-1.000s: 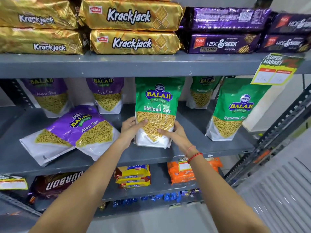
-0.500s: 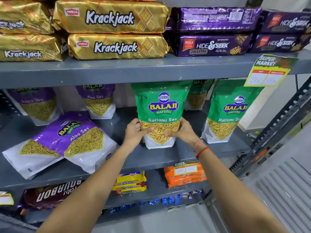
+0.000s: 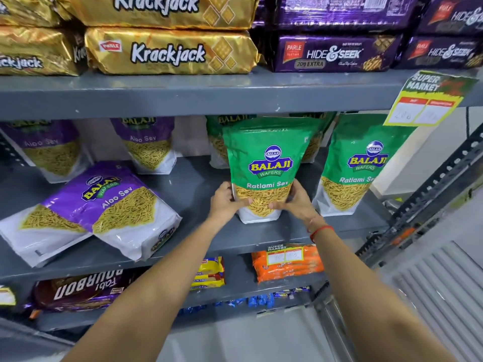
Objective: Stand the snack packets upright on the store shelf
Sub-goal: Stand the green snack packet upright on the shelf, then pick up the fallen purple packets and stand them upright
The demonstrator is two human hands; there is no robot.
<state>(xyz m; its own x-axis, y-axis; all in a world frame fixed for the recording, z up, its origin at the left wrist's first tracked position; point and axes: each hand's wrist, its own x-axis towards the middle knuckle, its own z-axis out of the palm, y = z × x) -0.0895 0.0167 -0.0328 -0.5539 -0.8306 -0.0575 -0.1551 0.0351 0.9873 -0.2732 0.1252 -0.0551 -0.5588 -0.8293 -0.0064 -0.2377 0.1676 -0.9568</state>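
A green Ratlami Sev packet [image 3: 266, 163] stands upright on the grey middle shelf [image 3: 198, 186]. My left hand [image 3: 226, 202] grips its lower left side and my right hand [image 3: 295, 202] its lower right side. Another green packet [image 3: 358, 165] stands to its right, and more green packets [image 3: 217, 142] stand behind it, partly hidden. Two purple Aloo Sev packets [image 3: 102, 205] lie flat and overlapping at the shelf's left front. Two more purple packets [image 3: 149, 145] stand upright at the back left.
The upper shelf holds gold Krackjack packs [image 3: 170, 52] and purple Hide & Seek packs [image 3: 337, 53]. A yellow price tag [image 3: 428, 100] hangs from its right edge. Below are Bourbon biscuits [image 3: 83, 288], yellow packs [image 3: 209, 273] and orange packs [image 3: 285, 265]. A slotted metal upright [image 3: 428, 189] runs at the right.
Both hands have pushed the green packet further back and slightly right on the shelf, keeping it upright. The camera has moved closer and shifted left.
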